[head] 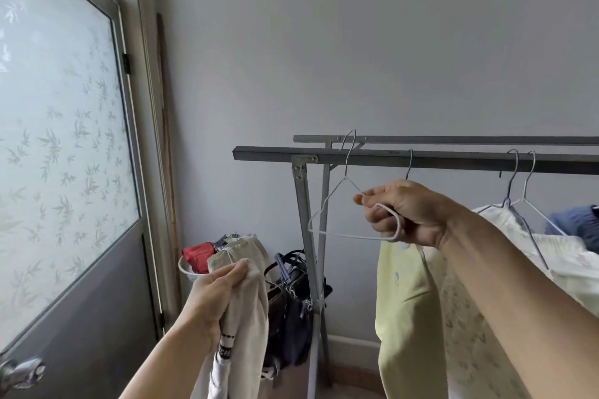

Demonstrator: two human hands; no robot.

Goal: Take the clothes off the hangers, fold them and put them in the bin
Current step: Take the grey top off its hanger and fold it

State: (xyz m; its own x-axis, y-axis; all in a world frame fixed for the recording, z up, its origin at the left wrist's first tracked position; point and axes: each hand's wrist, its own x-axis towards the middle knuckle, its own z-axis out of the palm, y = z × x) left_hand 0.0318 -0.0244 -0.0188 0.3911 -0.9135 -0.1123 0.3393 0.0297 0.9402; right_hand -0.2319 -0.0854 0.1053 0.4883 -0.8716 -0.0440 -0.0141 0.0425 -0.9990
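At centre right, my right hand (pixel 402 214) grips an empty white wire hanger (pixel 337 204) (bare, hook just above the grey rack (pixel 421 160)). At lower left, my left hand (pixel 217 295) clutches a cream garment (pixel 246 317). Pale yellow clothes (pixel 408 308) hang at lower right.

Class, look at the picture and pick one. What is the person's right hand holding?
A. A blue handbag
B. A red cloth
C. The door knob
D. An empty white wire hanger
D: the right hand grips a bare white wire hanger near the rack, while the left hand holds a cream garment.
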